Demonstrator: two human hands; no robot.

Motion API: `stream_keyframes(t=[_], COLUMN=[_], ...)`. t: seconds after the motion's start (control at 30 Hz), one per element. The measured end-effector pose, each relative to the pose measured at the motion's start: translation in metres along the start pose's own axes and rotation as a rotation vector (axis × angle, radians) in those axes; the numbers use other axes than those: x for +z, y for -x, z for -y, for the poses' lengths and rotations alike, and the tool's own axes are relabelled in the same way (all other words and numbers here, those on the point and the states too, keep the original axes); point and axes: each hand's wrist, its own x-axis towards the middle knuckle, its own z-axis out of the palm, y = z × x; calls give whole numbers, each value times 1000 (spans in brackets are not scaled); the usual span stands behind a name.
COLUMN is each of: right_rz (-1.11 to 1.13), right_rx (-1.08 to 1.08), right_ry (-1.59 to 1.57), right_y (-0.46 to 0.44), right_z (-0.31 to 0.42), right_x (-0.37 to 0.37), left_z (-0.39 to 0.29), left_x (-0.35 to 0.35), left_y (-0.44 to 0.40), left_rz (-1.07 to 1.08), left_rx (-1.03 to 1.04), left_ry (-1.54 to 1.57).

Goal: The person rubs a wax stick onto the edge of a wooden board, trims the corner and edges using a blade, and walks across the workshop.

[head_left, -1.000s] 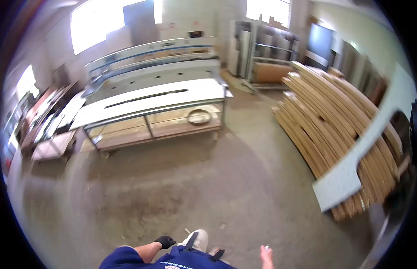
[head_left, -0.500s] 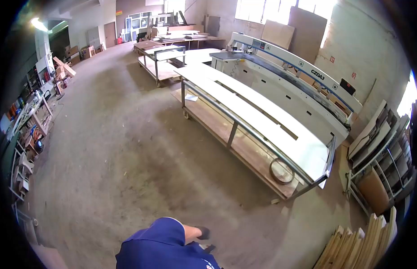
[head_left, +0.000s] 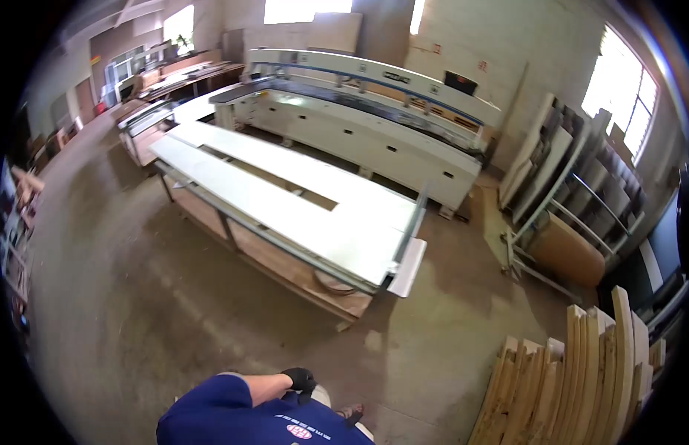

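Observation:
My left hand (head_left: 300, 380), in a black glove, hangs in front of my body at the bottom of the head view. It is beside the front of my dark blue shirt (head_left: 233, 415), near a pale patch at waist level. Its fingers point down and blur into one dark shape, so their pose and anything in them cannot be made out. My right hand does not show clearly. A small dark shape and a bit of skin or shoe appear at the shirt's lower right edge.
Ahead stands a long metal-framed cart (head_left: 233, 230) with white panels (head_left: 285, 200) on top. Behind it runs a long white machine (head_left: 344, 133). At right are a rack of boards (head_left: 559, 178) and upright wooden planks (head_left: 574, 378). Concrete floor (head_left: 137, 297) lies at left.
My view has swung to the right, so the cart and machine sit further left and more of the planks and rack shows. My left arm has bent, bringing the gloved hand in front of my body.

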Motion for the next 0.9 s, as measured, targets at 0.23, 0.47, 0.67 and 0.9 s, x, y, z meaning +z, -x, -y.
stream_keyframes(t=[0.23, 0.47, 0.67, 0.9], right_rz=[-367, -31, 201, 194], right_rx=[-335, -444, 20, 122], right_ry=[-223, -51, 310, 79], right_y=[-275, -471, -511, -703], right_z=[160, 197, 220, 424], right_x=[-199, -205, -184, -220], left_z=[-216, -318, -452, -491], left_x=[-81, -135, -292, -434], left_y=[-111, -371, -511, -683], left_rz=[-73, -173, -195, -206], left_rx=[-49, 291, 411, 268], left_ry=[148, 132, 160, 98])
